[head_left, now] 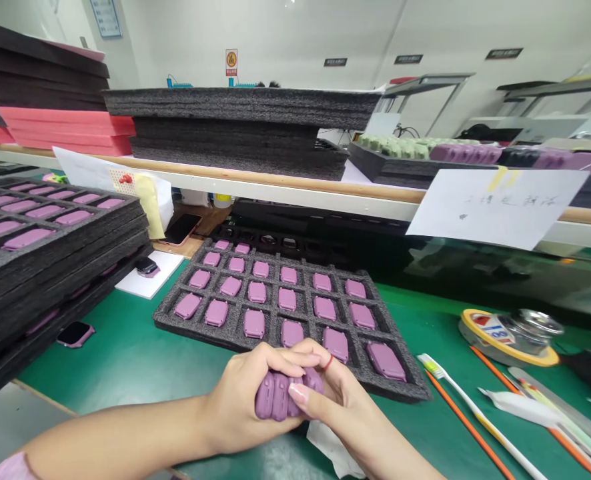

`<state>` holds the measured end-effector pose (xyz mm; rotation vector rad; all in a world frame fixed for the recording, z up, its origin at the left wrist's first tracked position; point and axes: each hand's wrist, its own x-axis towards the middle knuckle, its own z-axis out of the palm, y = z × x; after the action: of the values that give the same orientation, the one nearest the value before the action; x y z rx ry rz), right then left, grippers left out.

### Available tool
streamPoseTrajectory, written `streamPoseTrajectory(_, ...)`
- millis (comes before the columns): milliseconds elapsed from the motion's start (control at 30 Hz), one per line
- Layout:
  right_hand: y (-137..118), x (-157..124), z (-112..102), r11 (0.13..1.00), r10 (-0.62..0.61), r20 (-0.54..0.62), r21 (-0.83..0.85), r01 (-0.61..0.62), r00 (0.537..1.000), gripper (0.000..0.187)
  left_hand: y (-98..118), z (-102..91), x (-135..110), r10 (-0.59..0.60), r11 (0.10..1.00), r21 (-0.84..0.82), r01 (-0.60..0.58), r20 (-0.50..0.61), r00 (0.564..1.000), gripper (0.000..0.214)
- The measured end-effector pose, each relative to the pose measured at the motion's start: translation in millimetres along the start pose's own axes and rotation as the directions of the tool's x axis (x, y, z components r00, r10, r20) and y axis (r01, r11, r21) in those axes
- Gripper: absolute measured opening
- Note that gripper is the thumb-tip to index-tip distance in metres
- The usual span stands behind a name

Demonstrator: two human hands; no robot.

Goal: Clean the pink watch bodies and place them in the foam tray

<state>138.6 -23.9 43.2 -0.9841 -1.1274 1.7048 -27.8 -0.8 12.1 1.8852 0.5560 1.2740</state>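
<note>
Close to the near edge of the green bench, a row of several purple watch cases [278, 397] is pressed together on edge between my hands. My left hand [245, 390] wraps round them from the left, fingers over the top. From the right, my right hand [343, 393] closes on the same cases, its thumb across their front; a red band circles one finger. Some of the cases are covered by my fingers. Just beyond lies a black foam tray [295, 313] with purple watch cases in its compartments; the front-row ones are partly behind my hands.
At left rises a stack of foam trays [65, 247], with a watch [76, 335] beside it. A toothbrush [480, 413], a tape roll [505, 337] and thin orange sticks lie at right. White tissue [333, 450] is under my right hand. A shelf [275, 183] crosses behind.
</note>
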Motion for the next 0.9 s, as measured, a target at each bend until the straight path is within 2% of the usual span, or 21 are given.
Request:
streamPoseTrajectory(167, 5.3, 0.8, -6.4, 1.000, 0.019, 0.066, 0.021, -0.021, 0.998, 0.050, 2.5, 2.9, 2.2, -0.098, 0.989, -0.111, 0.099, 0.014, 0.995, 0.038)
streamPoseTrajectory(333, 2.0, -1.1, -8.3, 0.996, 0.030, 0.066, -0.082, -0.025, 0.997, 0.059, 1.4, 6.9, 1.6, -0.177, 0.972, -0.157, 0.176, 0.010, 0.984, 0.046)
streamPoseTrajectory(500, 1.7, -1.1, -8.1, 0.978, 0.009, 0.021, -0.208, -0.005, 1.000, 0.058, 0.1, 9.2, 1.7, -0.125, 0.980, -0.158, 0.124, 0.003, 0.992, 0.048)
streamPoseTrajectory(600, 5.9, -0.9, -8.6, 0.979, -0.011, 0.051, -0.203, 0.022, 0.999, 0.059, 2.8, 9.3, 4.8, -0.059, 0.988, -0.145, 0.057, -0.013, 0.998, 0.047)
streamPoseTrajectory(667, 7.8, -1.8, -10.0, 0.985, 0.010, 0.078, -0.174, 0.004, 0.997, 0.074, 4.6, 8.3, 7.7, -0.014, 0.995, -0.096, 0.013, -0.004, 1.000, 0.044)
streamPoseTrajectory(800, 7.4, -2.8, -16.2, 0.991, 0.077, 0.175, -0.120, -0.056, 0.982, 0.125, 4.4, 6.5, 9.9, 0.015, 1.000, -0.020, -0.015, 0.022, 1.000, 0.039)
streamPoseTrajectory(833, 6.9, -2.4, -18.0, 0.993, 0.079, 0.213, -0.100, -0.058, 0.974, 0.129, 4.0, 6.6, 9.5, 0.010, 1.000, -0.018, -0.009, 0.021, 1.000, 0.038)
streamPoseTrajectory(900, 6.6, -0.9, -20.7, 0.997, 0.051, 0.256, -0.061, -0.037, 0.965, 0.126, 3.3, 7.5, 7.9, -0.010, 1.000, -0.023, 0.010, 0.014, 1.000, 0.037)
